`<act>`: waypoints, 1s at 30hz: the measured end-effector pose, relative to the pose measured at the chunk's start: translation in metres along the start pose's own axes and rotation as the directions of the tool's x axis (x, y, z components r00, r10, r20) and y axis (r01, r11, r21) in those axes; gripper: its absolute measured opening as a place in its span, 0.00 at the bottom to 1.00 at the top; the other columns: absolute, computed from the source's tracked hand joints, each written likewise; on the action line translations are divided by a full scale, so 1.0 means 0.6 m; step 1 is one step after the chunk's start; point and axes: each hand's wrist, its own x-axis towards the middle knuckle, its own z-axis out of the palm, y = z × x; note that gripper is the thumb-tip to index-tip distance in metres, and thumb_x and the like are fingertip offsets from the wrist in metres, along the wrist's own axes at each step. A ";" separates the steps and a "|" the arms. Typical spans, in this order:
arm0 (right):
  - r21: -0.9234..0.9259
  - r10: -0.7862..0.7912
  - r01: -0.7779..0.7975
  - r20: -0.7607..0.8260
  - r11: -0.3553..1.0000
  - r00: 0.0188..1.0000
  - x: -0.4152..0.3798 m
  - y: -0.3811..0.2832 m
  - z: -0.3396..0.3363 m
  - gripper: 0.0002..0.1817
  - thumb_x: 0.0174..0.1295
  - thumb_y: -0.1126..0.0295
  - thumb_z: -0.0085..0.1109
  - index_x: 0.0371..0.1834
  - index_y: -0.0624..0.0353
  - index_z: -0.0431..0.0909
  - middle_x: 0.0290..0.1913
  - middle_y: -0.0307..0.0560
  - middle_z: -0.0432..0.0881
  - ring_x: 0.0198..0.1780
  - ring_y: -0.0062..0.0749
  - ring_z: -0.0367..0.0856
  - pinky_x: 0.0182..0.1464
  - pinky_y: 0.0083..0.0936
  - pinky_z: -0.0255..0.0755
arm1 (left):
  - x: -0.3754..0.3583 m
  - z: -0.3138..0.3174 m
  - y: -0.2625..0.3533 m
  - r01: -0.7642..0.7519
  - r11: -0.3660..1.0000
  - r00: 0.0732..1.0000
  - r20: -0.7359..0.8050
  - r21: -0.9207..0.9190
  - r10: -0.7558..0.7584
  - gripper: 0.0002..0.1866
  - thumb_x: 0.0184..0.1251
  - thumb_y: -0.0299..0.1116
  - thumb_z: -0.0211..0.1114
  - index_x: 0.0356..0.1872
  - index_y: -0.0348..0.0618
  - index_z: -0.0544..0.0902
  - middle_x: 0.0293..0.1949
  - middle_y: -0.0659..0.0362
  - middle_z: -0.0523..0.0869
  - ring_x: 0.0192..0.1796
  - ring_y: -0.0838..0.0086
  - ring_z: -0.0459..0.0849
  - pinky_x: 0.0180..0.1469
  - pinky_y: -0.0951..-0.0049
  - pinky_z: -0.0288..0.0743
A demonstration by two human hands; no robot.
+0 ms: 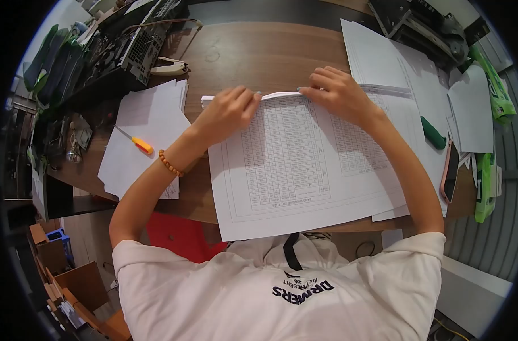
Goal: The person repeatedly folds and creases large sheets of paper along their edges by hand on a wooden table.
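A large printed sheet of paper (287, 153) with tables on it lies before me, its near edge hanging slightly past the desk edge. Its far edge is folded over into a narrow raised strip (281, 95). Fingers of my left hand (231, 111) are closed on that strip, left of its middle. My right hand (335, 94) pinches the same strip farther right, thumb toward the other hand. Both hands partly cover the fold, so the fingertips' exact grip is hidden.
Loose papers (136, 133) with a yellow-handled screwdriver (140, 145) lie left. Behind them are a stapler-like tool (171, 67) and an opened computer case (142, 54). More sheets (384, 54), a green object (434, 133) and a phone (447, 170) lie right. The desk (242, 51) is wooden.
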 end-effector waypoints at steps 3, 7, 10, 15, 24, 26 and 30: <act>-0.150 -0.079 0.080 0.012 0.986 0.997 -0.007 -0.017 -0.005 0.06 0.49 0.74 0.65 0.32 0.58 0.83 0.31 0.35 0.79 0.37 0.24 0.79 0.42 0.20 0.77 | -0.006 -0.013 0.012 -0.009 0.999 0.995 0.096 0.047 0.004 0.22 0.49 0.20 0.65 0.49 0.27 0.78 0.39 0.53 0.83 0.44 0.67 0.83 0.48 0.73 0.80; -0.283 -0.064 0.090 0.099 0.955 0.993 -0.014 -0.040 -0.018 0.09 0.49 0.75 0.66 0.34 0.62 0.83 0.30 0.36 0.80 0.36 0.21 0.78 0.36 0.14 0.76 | -0.024 -0.033 0.023 0.018 0.984 0.989 0.142 0.180 -0.044 0.22 0.49 0.20 0.64 0.49 0.27 0.79 0.45 0.50 0.84 0.48 0.67 0.83 0.52 0.74 0.80; -0.335 -0.051 0.088 0.119 0.938 0.992 -0.021 -0.052 -0.019 0.12 0.48 0.76 0.66 0.37 0.66 0.83 0.30 0.38 0.80 0.36 0.23 0.78 0.34 0.13 0.75 | -0.033 -0.029 0.026 0.021 0.977 0.965 0.252 0.213 -0.076 0.21 0.51 0.20 0.64 0.50 0.28 0.79 0.51 0.47 0.82 0.52 0.65 0.83 0.53 0.74 0.80; -0.381 -0.023 0.089 0.174 0.920 0.984 -0.034 -0.067 -0.015 0.14 0.48 0.77 0.65 0.40 0.70 0.82 0.33 0.43 0.82 0.38 0.26 0.79 0.36 0.16 0.77 | -0.036 -0.038 0.040 -0.019 0.955 0.954 0.291 0.297 -0.071 0.22 0.55 0.20 0.63 0.53 0.28 0.77 0.54 0.45 0.80 0.58 0.61 0.79 0.56 0.71 0.79; -0.355 0.116 -0.008 0.285 0.935 0.952 -0.027 -0.090 -0.026 0.18 0.48 0.79 0.63 0.45 0.71 0.81 0.43 0.50 0.81 0.47 0.34 0.77 0.48 0.23 0.77 | 0.016 -0.100 0.004 0.547 0.827 0.665 0.668 -0.130 -0.335 0.18 0.57 0.28 0.66 0.50 0.39 0.82 0.57 0.51 0.79 0.54 0.62 0.81 0.46 0.74 0.80; -0.378 0.134 -0.008 0.308 0.926 0.942 -0.029 -0.091 -0.020 0.18 0.48 0.79 0.63 0.45 0.72 0.81 0.45 0.51 0.81 0.49 0.35 0.77 0.50 0.23 0.77 | 0.018 -0.066 0.002 0.541 0.794 0.800 0.459 -0.277 -0.386 0.16 0.56 0.29 0.68 0.47 0.42 0.84 0.52 0.53 0.81 0.50 0.64 0.82 0.44 0.73 0.79; -0.369 0.143 -0.039 0.259 0.929 0.955 -0.028 -0.095 -0.027 0.19 0.48 0.78 0.63 0.46 0.72 0.80 0.48 0.53 0.80 0.50 0.37 0.77 0.51 0.25 0.77 | 0.040 0.000 0.016 0.412 0.695 0.882 0.066 -0.589 -0.467 0.12 0.53 0.30 0.71 0.40 0.43 0.86 0.39 0.59 0.85 0.43 0.68 0.82 0.43 0.70 0.77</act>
